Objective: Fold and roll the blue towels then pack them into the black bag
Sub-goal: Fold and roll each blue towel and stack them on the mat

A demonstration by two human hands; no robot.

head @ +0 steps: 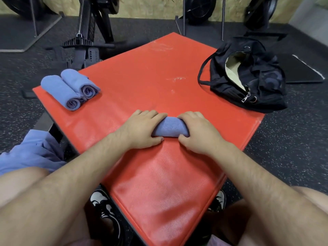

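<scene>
Progress on the red mat (150, 73): black bag (257, 80) unzipped at its right corner, two finished rolls (60, 87) at its left corner, and at its middle my left hand (142, 129) and right hand (197, 133) gripping a third roll (170, 126). Even pressure from both should keep it tight.

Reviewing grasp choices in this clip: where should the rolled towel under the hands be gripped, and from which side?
The rolled towel lies flat on the red mat as a short cylinder, so probably grip around its middle from above; squeezing its layers should stop it unrolling.
</scene>
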